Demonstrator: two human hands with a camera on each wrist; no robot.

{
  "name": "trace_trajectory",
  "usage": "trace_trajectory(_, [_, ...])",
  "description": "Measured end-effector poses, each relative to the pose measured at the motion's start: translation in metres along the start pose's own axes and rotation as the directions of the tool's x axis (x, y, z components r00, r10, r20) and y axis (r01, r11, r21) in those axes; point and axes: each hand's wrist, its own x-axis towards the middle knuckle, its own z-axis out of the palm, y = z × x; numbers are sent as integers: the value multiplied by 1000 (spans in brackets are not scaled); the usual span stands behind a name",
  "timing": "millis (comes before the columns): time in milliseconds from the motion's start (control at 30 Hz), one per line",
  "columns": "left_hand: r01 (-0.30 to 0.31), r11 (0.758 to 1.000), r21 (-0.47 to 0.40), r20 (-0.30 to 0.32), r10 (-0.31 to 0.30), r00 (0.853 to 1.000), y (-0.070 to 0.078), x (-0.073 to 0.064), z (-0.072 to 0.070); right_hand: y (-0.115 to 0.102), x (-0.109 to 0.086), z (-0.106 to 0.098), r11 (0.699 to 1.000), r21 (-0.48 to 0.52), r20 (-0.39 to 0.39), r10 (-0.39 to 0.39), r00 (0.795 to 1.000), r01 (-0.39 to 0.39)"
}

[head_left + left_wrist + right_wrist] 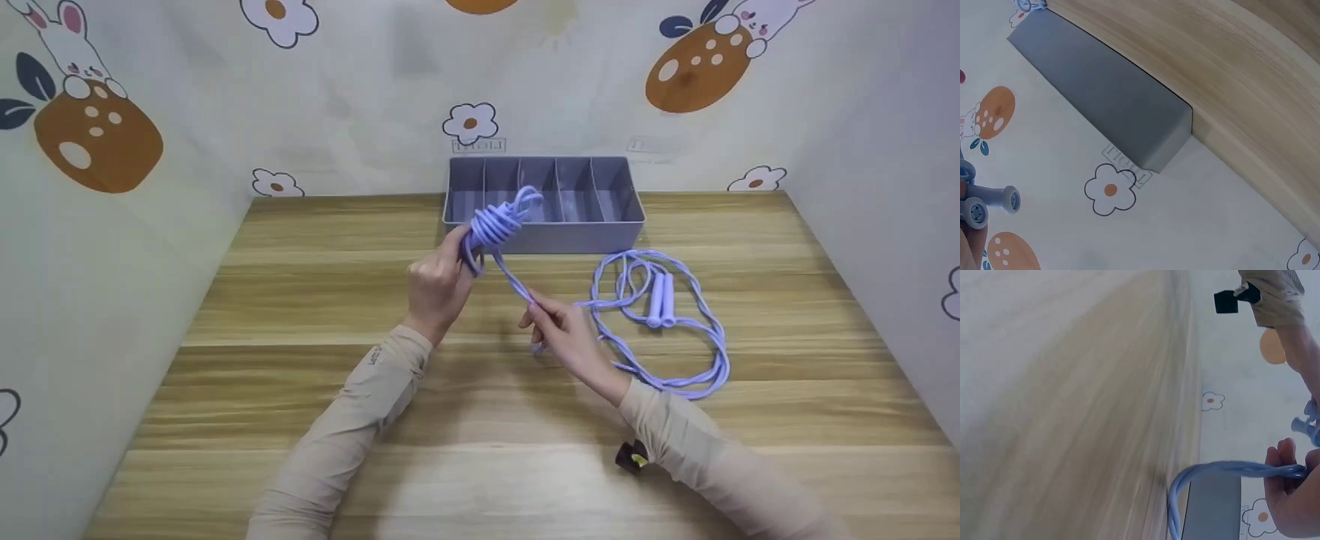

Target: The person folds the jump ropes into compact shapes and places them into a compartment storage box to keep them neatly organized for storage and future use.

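Jump rope (495,227) is held above the worktop (300,315), left hand (439,281) gripping the coiled bundle, right hand (571,339) pinching trailing cord (516,280). Judged light and limp; best grip: the handles (995,197).

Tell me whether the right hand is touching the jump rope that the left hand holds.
Touching: the head view shows the right hand pinching the jump rope's cord, which runs from the wound bundle.
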Motion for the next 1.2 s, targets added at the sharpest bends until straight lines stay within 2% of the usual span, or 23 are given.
trace_trajectory(133, [47, 999, 26, 15, -47, 999, -4, 1, -1, 3, -4, 5, 999, 41, 17, -13, 1000, 13])
trace_trajectory(400, [113, 993, 35, 70, -115, 991, -11, 1, -3, -3, -11, 9, 995, 77, 55, 57, 997, -61])
trace_trajectory(733, [187, 980, 68, 104, -193, 976, -23, 1, -9, -12, -18, 1, 999, -15, 32, 45, 998, -44])
trace_trajectory(933, [151, 975, 160, 117, -171, 978, -27, -3, -10, -18, -23, -5, 991, -132, 77, 8, 997, 3])
trace_trajectory(1200, [58, 962, 266, 237, -123, 964, -24, -8, -9, -38, -26, -12, 942, -291, 181, -119, 976, 169])
